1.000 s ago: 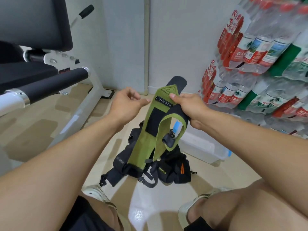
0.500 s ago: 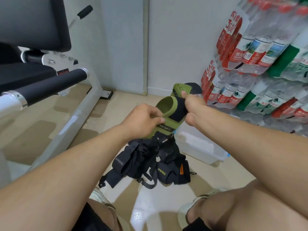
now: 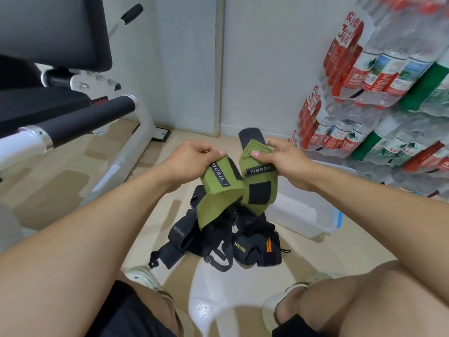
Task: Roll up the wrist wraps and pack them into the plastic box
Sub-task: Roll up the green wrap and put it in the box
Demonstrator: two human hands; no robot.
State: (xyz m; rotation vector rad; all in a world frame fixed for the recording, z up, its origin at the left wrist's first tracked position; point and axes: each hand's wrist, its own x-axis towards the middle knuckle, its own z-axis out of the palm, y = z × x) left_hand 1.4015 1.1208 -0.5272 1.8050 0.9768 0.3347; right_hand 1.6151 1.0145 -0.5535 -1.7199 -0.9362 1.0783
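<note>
Two green wrist wraps with black labels hang in front of me above the floor. My left hand (image 3: 192, 158) pinches the top of the left green wrap (image 3: 218, 190). My right hand (image 3: 279, 159) pinches the top of the right green wrap (image 3: 257, 181), whose black end sticks up behind my fingers. Their lower ends touch or overlap. Below them a pile of black wrist wraps (image 3: 218, 242) lies on the floor. A clear plastic box (image 3: 313, 217) with a blue latch stands open on the floor to the right, partly hidden by my right arm.
A white and black gym machine (image 3: 80, 113) fills the left side. Shrink-wrapped packs of water bottles (image 3: 379, 98) are stacked along the right wall. My knees and shoes are at the bottom of the view, close to the pile.
The green wraps were bunched together in both hands half a second ago. Now my hands have drawn apart, each holding one wrap by its top end.
</note>
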